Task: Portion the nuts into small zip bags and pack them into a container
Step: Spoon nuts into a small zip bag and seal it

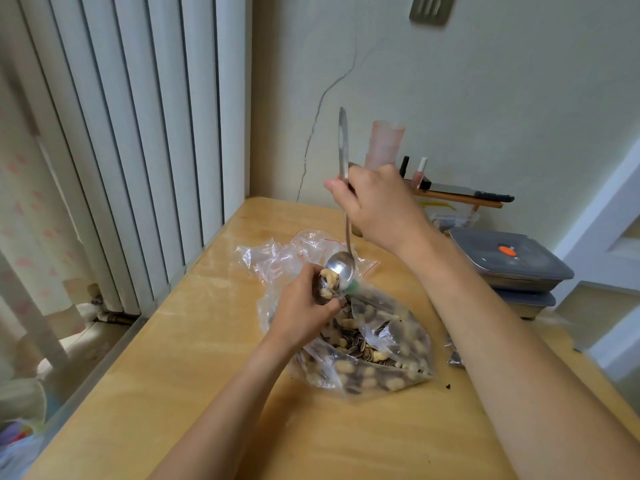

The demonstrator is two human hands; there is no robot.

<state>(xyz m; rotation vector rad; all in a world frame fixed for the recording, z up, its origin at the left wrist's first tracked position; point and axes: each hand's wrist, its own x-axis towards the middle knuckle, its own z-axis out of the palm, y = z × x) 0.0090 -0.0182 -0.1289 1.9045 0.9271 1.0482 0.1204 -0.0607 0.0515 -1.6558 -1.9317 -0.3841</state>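
I am at a yellow wood counter (214, 358) in the corner of a room, with long white blinds (138, 133) at ten o'clock and a cracked wall (450, 81) at twelve.

A big clear bag (377, 344) lies in the middle of the counter. It is full of nuts (349, 323) mixed with stripy seeds. At three o'clock two gray boxes with lids (512, 261) sit one on top of the other. I cannot see what is in them. At twelve o'clock a pile of empty small zip bags (298, 251) lies crumpled behind my hands.

My left hand (304, 306) has its grip closed round a small bag (323, 289), holding its mouth up. Most of that bag is hidden in my fist, so I cannot tell how full it is.

My right hand (377, 206) has its grip closed on the handle of a metal spoon (341, 268). The spoon hangs straight down. Its bowl is at the small bag's mouth, with nuts right there.
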